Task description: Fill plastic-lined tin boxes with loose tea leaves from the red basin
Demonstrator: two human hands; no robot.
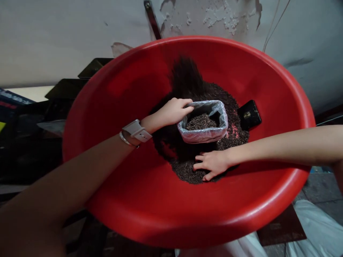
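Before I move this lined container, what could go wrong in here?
The left hand holds the lined container only near one end of its rim, so it might tip and spill the dark bits inside. The black box, on the sloping side of the red basin beside the loose pile, could slide inward.

An upright plastic-lined container (203, 137) holds dark bits (200, 123) over a loose heap (184, 172).

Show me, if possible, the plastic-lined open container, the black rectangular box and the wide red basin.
Plastic-lined open container (203, 136), head view: near wall.
Black rectangular box (250, 115), head view: gold-marked face.
Wide red basin (142, 194), head view: bare inner wall.
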